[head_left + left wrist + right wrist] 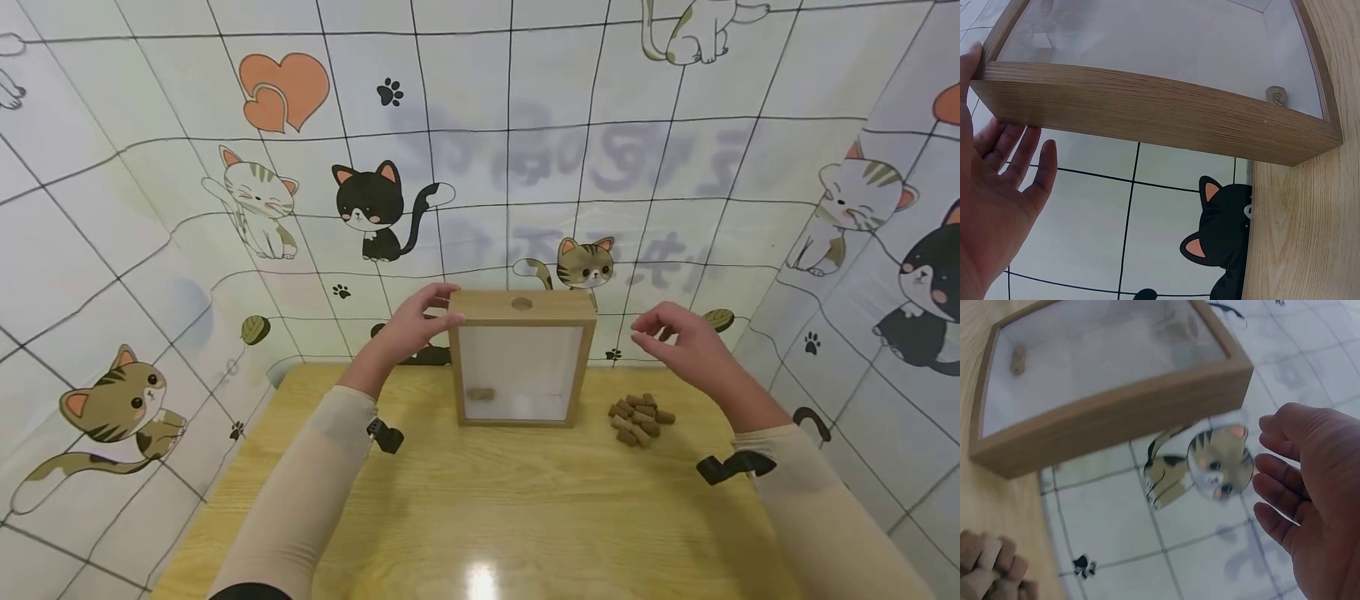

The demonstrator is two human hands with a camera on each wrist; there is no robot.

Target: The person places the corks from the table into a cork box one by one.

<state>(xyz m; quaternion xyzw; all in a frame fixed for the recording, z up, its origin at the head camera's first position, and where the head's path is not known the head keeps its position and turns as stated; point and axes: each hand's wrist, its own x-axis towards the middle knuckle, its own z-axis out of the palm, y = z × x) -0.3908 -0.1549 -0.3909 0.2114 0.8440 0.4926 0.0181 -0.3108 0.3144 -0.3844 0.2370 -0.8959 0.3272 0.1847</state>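
An upright wooden shadow box [521, 371] with a clear front and a round hole [522, 304] in its top stands at the table's back. Inside, at the lower left, lies one cork [481, 393]. My left hand [417, 327] holds the box's upper left corner, thumb at the front edge and fingers toward the back. To the right of the box, my right hand [678, 343] hovers in the air with loosely bent fingers, and nothing shows between them. A pile of several corks [640, 419] lies on the table below it.
The light wooden table [480, 492] meets a wall sheet [472, 175] with a grid and cartoon cats right behind the box. The sheet also runs along both sides. Small black devices [386, 436] are strapped at both wrists.
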